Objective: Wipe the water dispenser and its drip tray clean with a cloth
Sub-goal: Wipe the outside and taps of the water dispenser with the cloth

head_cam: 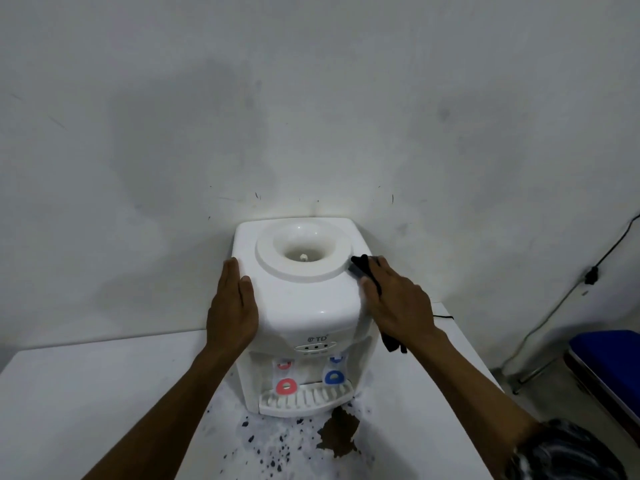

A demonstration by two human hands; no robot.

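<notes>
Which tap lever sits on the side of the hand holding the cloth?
The blue lever, below the right hand gripping the black cloth; the red lever sits under the left hand.

Visible body parts: two arms with hands. Left hand [232,306] and right hand [398,303]: bare. Left forearm [166,410]: bare along its whole visible length. Right forearm [485,382]: bare up to a sleeve [568,452] at the lower right corner. Sleeve fabric: black base with an irregular marbled pattern in grey and whitish streaks; hem edge uneven, slightly blurred
</notes>
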